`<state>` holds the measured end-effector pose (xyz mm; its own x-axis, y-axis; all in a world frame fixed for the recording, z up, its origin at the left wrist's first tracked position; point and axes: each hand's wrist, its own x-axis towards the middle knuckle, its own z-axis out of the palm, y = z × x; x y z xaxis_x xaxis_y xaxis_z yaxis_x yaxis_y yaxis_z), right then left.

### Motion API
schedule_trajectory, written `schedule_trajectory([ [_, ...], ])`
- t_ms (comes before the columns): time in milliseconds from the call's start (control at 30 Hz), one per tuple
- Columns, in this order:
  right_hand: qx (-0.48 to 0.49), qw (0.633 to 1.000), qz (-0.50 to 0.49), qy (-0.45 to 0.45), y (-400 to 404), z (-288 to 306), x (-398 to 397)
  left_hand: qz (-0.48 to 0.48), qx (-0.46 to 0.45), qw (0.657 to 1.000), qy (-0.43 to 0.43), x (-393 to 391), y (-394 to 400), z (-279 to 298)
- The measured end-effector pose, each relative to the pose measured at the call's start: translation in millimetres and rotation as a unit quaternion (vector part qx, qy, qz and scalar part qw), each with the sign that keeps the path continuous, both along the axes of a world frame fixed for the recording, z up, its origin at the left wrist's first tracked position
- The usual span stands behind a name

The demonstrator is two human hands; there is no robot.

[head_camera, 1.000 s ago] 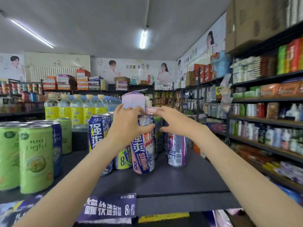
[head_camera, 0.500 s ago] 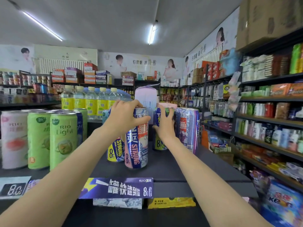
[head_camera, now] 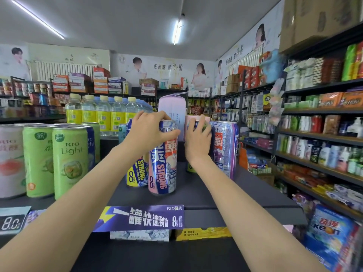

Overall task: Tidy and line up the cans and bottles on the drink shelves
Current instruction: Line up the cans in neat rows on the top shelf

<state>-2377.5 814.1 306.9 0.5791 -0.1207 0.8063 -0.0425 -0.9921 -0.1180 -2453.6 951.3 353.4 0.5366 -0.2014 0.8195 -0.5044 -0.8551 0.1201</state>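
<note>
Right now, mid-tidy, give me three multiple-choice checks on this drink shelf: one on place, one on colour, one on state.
1. The yellow-labelled bottles stand:
A. behind the cans
B. at the shelf's front edge
C. on the floor

2. The two front Light cans are:
A. red
B. green
C. black

3. The left hand:
A. hangs idle
B. lies flat on the shelf
C. grips the pink-and-blue STRONG can at its top

Key: 1 A, they rise behind the can rows. 2 B, both sleeves are green. 3 C, its fingers curl round the rim.

Inside a small shop with a gray ceiling [head_camera: 117, 20] and two long lights [head_camera: 177, 32]. Big posters [head_camera: 157, 71] up on the walls. Dark shelves [head_camera: 322, 132] full of goods on the right.
</note>
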Motion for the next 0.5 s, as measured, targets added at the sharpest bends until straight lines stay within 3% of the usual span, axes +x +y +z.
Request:
schedule_trajectory([
  [133, -0.07, 0.996, -0.051, 0.022, -11, 5, -4, 0.007, -0.013, 1.0, 0.001, 1, -2, -3],
  [267, -0.092, 0.993, 0.032, 0.064, -19, 6, -21, 0.038, -0.043, 0.995, -0.077, -7, -9, -31],
  [333, -0.094, 0.992, 0.075, 0.035, -29, 6, -44, 0.035, -0.104, 0.988, -0.107, -20, -16, -53],
  [433, -0.057, 0.987, 0.133, -0.065, -56, 3, -73, 0.016, -0.177, 0.984, -0.001, -42, -22, -80],
  [500, 0.033, 0.987, 0.135, -0.075, -76, 0, -79, 0.073, -0.121, 0.988, 0.07, -50, -20, -86],
])
